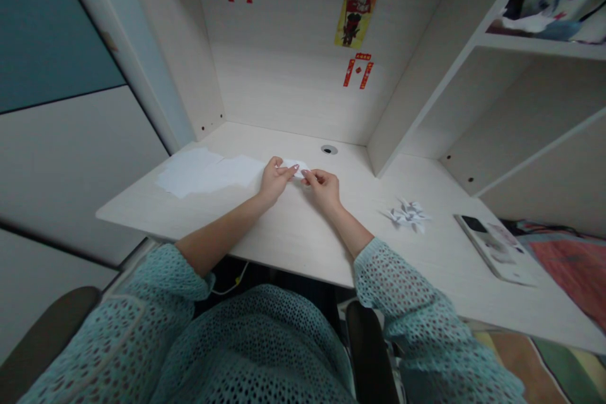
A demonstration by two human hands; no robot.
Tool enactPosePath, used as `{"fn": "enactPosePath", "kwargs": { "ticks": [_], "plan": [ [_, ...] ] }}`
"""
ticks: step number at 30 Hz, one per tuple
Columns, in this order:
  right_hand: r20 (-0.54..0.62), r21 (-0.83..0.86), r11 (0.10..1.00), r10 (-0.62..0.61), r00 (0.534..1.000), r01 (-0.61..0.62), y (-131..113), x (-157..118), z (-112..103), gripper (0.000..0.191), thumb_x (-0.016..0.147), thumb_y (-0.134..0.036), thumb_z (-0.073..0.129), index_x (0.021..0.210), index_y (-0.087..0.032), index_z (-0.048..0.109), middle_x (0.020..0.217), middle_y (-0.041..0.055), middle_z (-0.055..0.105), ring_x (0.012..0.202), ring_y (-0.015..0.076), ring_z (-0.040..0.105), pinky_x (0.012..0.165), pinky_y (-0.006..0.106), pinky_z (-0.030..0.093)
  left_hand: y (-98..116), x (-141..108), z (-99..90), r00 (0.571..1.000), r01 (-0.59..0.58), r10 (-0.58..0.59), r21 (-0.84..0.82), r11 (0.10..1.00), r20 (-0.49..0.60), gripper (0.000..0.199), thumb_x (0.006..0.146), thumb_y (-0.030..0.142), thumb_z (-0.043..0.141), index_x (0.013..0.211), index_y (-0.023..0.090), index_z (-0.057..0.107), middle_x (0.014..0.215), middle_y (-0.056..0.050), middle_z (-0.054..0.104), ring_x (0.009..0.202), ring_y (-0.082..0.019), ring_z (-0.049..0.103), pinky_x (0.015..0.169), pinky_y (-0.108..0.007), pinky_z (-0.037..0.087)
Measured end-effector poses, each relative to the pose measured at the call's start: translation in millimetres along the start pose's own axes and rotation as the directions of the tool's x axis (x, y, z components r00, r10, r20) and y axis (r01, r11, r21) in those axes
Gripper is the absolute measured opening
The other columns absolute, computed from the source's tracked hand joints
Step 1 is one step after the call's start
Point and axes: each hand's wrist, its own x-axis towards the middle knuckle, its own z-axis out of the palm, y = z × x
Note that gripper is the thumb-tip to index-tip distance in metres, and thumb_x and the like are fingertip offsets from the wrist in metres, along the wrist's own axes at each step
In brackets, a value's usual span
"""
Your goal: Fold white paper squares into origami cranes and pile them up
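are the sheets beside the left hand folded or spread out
Spread out: the sheets lie flat on the desk, beside the left hand. Faint creases: cannot tell.

A pale desk (pixel 303 240) spans the middle of the frame, meeting a pale back panel (pixel 293 63) with red stickers (pixel 358 70) (and one yellow picture (pixel 357 16)). Open shelving (pixel 544 45) fills the upper right; teal-and-white panelling (pixel 52 25) stands at left. Striped fabric (pixel 516 360), perhaps bedding, shows lower right under soft, muted light.

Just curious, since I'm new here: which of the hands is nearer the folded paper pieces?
Right. The right hand is left of the folded paper pieces and slightly farther back; the left hand is farther left.
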Motion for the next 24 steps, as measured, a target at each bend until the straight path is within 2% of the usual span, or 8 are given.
{"fn": "enactPosePath", "kwargs": {
  "ticks": [4, 8, 11, 13, 18, 24],
  "plan": [
    [-0.022, 0.022, 1.000, 0.005, 1.000, -0.005, 2.8, 1.3, -0.9, 0.041, 0.073, -0.055, 0.057, 0.068, -0.017, 0.070, 0.061, 0.0030, 0.066, 0.055, 0.0141, 0.056, 0.055, 0.024, 0.041, -2.5, -0.3, -0.8, 0.997, -0.078, 0.077, 0.023, 0.997, 0.020, 0.046, 0.065, 0.033, 0.071, 0.081, 0.023, 0.029, 0.050, 0.011, 0.050, 0.048, -0.007, 0.051, 0.053, -0.017, 0.037],
    [-0.097, 0.028, 1.000, -0.010, 0.995, 0.013, 6.5, 5.3, -7.4, 0.037, 0.073, -0.052, 0.060, 0.079, -0.018, 0.073, 0.069, 0.0039, 0.070, 0.062, 0.0167, 0.060, 0.060, 0.027, 0.044, -1.8, -1.9, -2.7, 0.987, -0.147, 0.146, 0.004, 0.989, 0.069, 0.048, 0.067, 0.030, 0.070, 0.098, 0.024, 0.033, 0.073, 0.004, 0.062, 0.066, -0.010, 0.063, 0.066, -0.021, 0.045],
    [-0.137, -0.039, 0.994, -0.105, 0.985, 0.100, 6.5, 6.5, -12.8, 0.032, 0.073, -0.048, 0.062, 0.086, -0.021, 0.074, 0.082, 0.0048, 0.071, 0.071, 0.0181, 0.061, 0.065, 0.029, 0.045, 1.9, -6.4, -3.2, 0.979, -0.181, 0.173, 0.068, 0.981, 0.103, 0.056, 0.068, 0.028, 0.071, 0.113, 0.025, 0.038, 0.089, -0.002, 0.065, 0.076, -0.013, 0.065, 0.073, -0.024, 0.047],
    [-0.108, -0.102, 0.979, -0.186, 0.977, 0.175, 5.5, 5.7, -14.5, 0.028, 0.074, -0.045, 0.063, 0.091, -0.024, 0.073, 0.085, 0.0045, 0.070, 0.075, 0.0182, 0.060, 0.069, 0.030, 0.045, 3.7, -9.3, -3.1, 0.971, -0.205, 0.184, 0.132, 0.970, 0.153, 0.055, 0.070, 0.028, 0.069, 0.119, 0.025, 0.044, 0.087, -0.002, 0.065, 0.074, -0.013, 0.065, 0.073, -0.025, 0.047],
    [-0.045, -0.137, 0.959, -0.255, 0.966, 0.247, 3.1, 3.0, -12.9, 0.024, 0.077, -0.038, 0.061, 0.097, -0.029, 0.071, 0.082, 0.0034, 0.066, 0.078, 0.0175, 0.057, 0.072, 0.031, 0.045, 1.2, -7.5, -4.8, 0.949, -0.276, 0.231, 0.215, 0.937, 0.215, 0.028, 0.074, 0.028, 0.064, 0.101, 0.019, 0.066, 0.086, -0.004, 0.068, 0.080, -0.015, 0.064, 0.078, -0.026, 0.048],
    [-0.034, 0.004, 0.984, -0.177, 0.984, 0.177, -2.5, 4.1, -13.3, 0.028, 0.072, -0.039, 0.066, 0.095, -0.026, 0.072, 0.083, 0.0036, 0.069, 0.073, 0.0164, 0.058, 0.071, 0.031, 0.047, -2.3, -3.7, -6.8, 0.953, -0.274, 0.246, 0.153, 0.950, 0.179, 0.023, 0.073, 0.025, 0.064, 0.094, 0.018, 0.069, 0.101, -0.007, 0.069, 0.091, -0.018, 0.064, 0.088, -0.032, 0.048]
  ]
}}
